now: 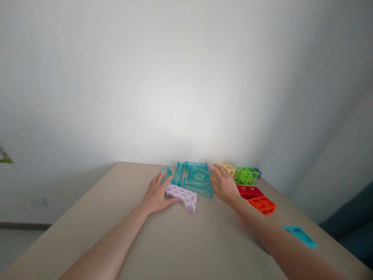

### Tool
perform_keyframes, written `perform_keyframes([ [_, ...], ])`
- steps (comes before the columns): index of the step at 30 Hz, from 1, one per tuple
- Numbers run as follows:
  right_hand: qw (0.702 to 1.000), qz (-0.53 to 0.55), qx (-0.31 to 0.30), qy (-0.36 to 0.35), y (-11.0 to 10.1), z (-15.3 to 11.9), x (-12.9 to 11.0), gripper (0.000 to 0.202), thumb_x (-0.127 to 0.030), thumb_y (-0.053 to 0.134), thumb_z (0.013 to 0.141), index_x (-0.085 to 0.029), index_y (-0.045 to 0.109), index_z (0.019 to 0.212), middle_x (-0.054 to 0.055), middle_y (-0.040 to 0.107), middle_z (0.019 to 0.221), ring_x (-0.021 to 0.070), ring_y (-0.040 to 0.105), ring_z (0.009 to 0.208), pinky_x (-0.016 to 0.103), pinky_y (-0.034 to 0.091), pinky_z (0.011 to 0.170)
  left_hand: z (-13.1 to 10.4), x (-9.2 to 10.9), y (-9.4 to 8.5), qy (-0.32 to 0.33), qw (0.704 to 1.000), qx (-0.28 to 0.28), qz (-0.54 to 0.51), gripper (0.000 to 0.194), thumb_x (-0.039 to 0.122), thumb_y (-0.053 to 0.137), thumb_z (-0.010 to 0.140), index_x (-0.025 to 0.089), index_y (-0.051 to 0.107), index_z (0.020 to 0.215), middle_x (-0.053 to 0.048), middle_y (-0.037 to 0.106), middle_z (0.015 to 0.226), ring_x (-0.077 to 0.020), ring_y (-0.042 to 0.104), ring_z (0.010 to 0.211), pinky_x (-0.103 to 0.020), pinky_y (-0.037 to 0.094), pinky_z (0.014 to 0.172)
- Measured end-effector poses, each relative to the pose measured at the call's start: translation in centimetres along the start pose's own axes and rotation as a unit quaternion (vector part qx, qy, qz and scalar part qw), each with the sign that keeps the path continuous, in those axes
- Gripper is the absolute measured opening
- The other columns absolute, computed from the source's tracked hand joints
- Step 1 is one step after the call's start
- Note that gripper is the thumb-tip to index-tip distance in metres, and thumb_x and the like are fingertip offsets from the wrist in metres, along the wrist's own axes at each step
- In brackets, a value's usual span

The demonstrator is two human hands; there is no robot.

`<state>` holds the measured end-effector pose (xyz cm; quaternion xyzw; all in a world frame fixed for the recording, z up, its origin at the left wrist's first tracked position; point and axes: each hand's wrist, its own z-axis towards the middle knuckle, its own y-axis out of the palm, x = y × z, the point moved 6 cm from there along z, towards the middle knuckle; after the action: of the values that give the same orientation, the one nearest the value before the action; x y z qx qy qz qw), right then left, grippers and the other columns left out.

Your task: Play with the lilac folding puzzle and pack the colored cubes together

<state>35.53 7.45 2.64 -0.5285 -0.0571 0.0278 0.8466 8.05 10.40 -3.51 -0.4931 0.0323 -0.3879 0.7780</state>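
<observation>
My left hand rests low over the table with its fingers spread. Its thumb lies along the near edge of a lavender, white-lattice-patterned block, and its fingertips reach a clear teal piece, partly hidden. Just right of these, several translucent teal plastic pieces lie grouped near the wall, one of them oval-shaped. My right hand hovers or rests at their right side, fingers apart and slightly bent. Behind it a yellow open-frame block is partly covered; whether the fingers touch it I cannot tell.
Right of my right hand are a green frame block, a dark blue piece, a red piece and an orange one. A bright blue frame lies nearer. The table meets a white wall.
</observation>
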Motion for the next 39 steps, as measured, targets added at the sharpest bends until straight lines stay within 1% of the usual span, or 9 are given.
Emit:
perform_keyframes([
  [2, 0.999, -0.016, -0.009, 0.049, -0.6, 1.8, 4.0, 0.052, -0.037, 0.038, 0.096, -0.022, 0.042, 0.146, 0.013, 0.034, 0.155, 0.0383, 0.024, 0.142, 0.061, 0.026, 0.11, 0.0, -0.1, 0.1, 0.002, 1.0, -0.003, 0.002, 0.086, 0.057, 0.071, 0.072, 0.022, 0.041, 0.144, -0.016, 0.037, 0.149, -0.0377, 0.028, 0.14, -0.056, 0.024, 0.115],
  [5, 0.994, -0.026, -0.081, 0.069, 0.4, 4.1, 9.0, 0.063, -0.048, 0.055, 0.087, -0.03, 0.041, 0.146, 0.01, 0.04, 0.152, 0.0458, 0.024, 0.141, 0.072, 0.026, 0.103, 0.0, -0.1, 0.0, 0.004, 1.0, -0.002, 0.004, 0.084, 0.056, 0.071, 0.073, 0.022, 0.041, 0.144, -0.015, 0.038, 0.149, -0.0377, 0.027, 0.14, -0.056, 0.023, 0.115],
  [9, 0.985, -0.025, -0.155, 0.064, 2.2, 5.4, 13.0, 0.054, -0.041, 0.057, 0.085, -0.029, 0.052, 0.137, 0.011, 0.055, 0.14, 0.0421, 0.038, 0.135, 0.07, 0.031, 0.101, -0.1, 0.0, -0.1, 0.003, 1.0, 0.006, 0.007, 0.079, 0.053, 0.07, 0.075, 0.025, 0.041, 0.143, -0.014, 0.04, 0.148, -0.0363, 0.029, 0.14, -0.055, 0.024, 0.115],
  [14, 0.983, -0.029, -0.167, 0.065, 2.1, 4.7, 16.3, 0.046, -0.034, 0.054, 0.082, -0.022, 0.06, 0.127, 0.015, 0.059, 0.134, 0.0422, 0.045, 0.129, 0.065, 0.036, 0.098, -0.1, 0.0, -0.3, 0.004, 1.0, 0.007, 0.011, 0.077, 0.052, 0.069, 0.076, 0.025, 0.041, 0.142, -0.013, 0.041, 0.146, -0.0354, 0.032, 0.138, -0.055, 0.027, 0.114],
  [19, 0.984, 0.0, -0.177, 0.019, 1.8, 3.3, 17.6, 0.049, -0.025, 0.052, 0.082, -0.017, 0.056, 0.13, 0.014, 0.066, 0.123, 0.0284, 0.061, 0.112, 0.04, 0.044, 0.097, 0.0, 0.1, -0.4, 0.005, 1.0, 0.016, 0.016, 0.076, 0.052, 0.07, 0.075, 0.027, 0.043, 0.141, -0.013, 0.043, 0.143, -0.0349, 0.035, 0.135, -0.055, 0.029, 0.112],
  [28, 0.983, 0.025, -0.175, -0.049, -0.5, -0.9, 16.2, 0.051, -0.022, 0.054, 0.079, -0.017, 0.058, 0.13, 0.014, 0.062, 0.128, 0.0312, 0.054, 0.12, 0.044, 0.038, 0.104, -0.2, -0.1, -0.4, 0.016, 0.999, 0.034, 0.006, 0.072, 0.05, 0.071, 0.075, 0.028, 0.046, 0.139, -0.011, 0.045, 0.141, -0.0342, 0.036, 0.134, -0.054, 0.029, 0.112],
  [33, 0.982, 0.048, -0.169, -0.064, -2.6, -4.3, 15.0, 0.055, -0.037, 0.055, 0.082, -0.02, 0.056, 0.134, 0.014, 0.057, 0.137, 0.0335, 0.049, 0.129, 0.048, 0.035, 0.109, -0.2, -0.2, -0.3, 0.018, 0.999, 0.036, 0.0, 0.069, 0.05, 0.069, 0.075, 0.027, 0.049, 0.136, -0.012, 0.046, 0.141, -0.0357, 0.037, 0.133, -0.056, 0.028, 0.111],
  [36, 0.987, 0.079, -0.137, -0.04, -3.8, -6.0, 16.2, 0.061, -0.052, 0.051, 0.084, -0.023, 0.053, 0.138, 0.01, 0.046, 0.149, 0.0336, 0.037, 0.139, 0.05, 0.029, 0.114, -0.3, 0.1, -0.7, 0.022, 0.998, 0.051, 0.021, 0.066, 0.048, 0.067, 0.076, 0.026, 0.05, 0.136, -0.013, 0.046, 0.141, -0.0372, 0.033, 0.136, -0.058, 0.025, 0.111],
  [39, 0.991, 0.1, -0.079, 0.048, -4.3, -7.7, 19.3, 0.059, -0.057, 0.04, 0.088, -0.024, 0.056, 0.135, 0.008, 0.053, 0.144, 0.0301, 0.045, 0.135, 0.045, 0.035, 0.113, -0.5, 1.0, -1.7, 0.047, 0.995, 0.082, 0.032, 0.059, 0.042, 0.064, 0.079, 0.026, 0.051, 0.134, -0.012, 0.044, 0.144, -0.0362, 0.028, 0.139, -0.057, 0.022, 0.114],
])
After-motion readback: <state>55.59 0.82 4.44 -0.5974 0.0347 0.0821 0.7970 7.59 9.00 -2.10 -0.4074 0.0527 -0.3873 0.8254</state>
